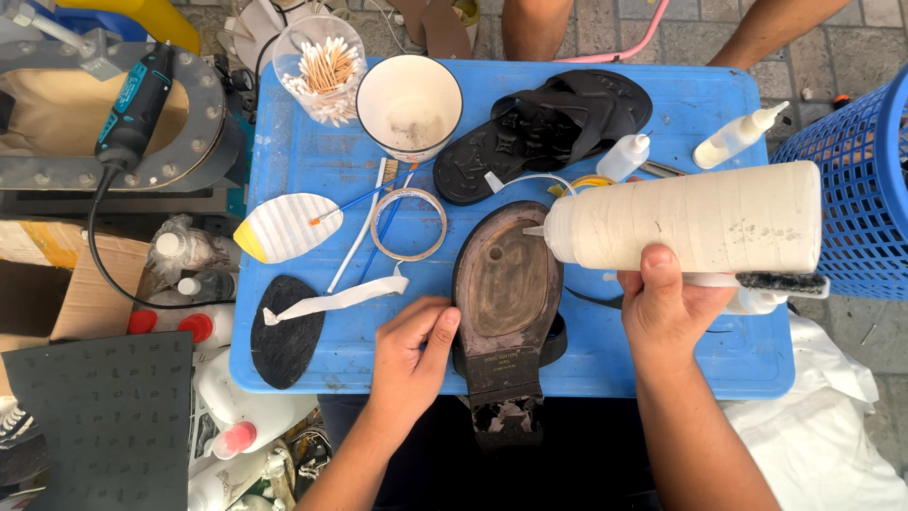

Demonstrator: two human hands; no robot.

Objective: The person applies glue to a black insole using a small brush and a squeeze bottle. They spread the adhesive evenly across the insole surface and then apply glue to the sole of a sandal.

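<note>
Right hand (667, 308) wrapped around a large white squeeze bottle (690, 218), held sideways over the blue tabletop (312, 161), nozzle pointing left and just at the toe of the upturned shoe sole (506, 279); same hand also seems to pinch a black-bristled brush (780, 282) under the bottle, grip partly hidden so hard to be sure; left hand (413, 355) loosely curled, holding nothing, fingertips pressed against the left side of the sole; the shoe lies sole-up at the near edge of the tabletop, middle-right, worn heel (506, 416) hanging past that edge toward the person; bare blue room only along the near edge at the left of the left hand and at the near right corner; a black insole cutout (284, 331) overhangs the near left corner, a white strip (336, 298) lying across it; tape ring (409, 224) in the centre, just left of the shoe toe; white-and-yellow insole piece (284, 227) by the left edge; white cup (409, 104) and jar of cotton swabs (322, 66) at the far edge; black sandal (549, 128) far centre, close behind the bottle; two small white bottles (738, 137) toward the far right corner; blue basket (851, 180) hard against the right edge; rotary tool (137, 104) off the table to the left.
</note>
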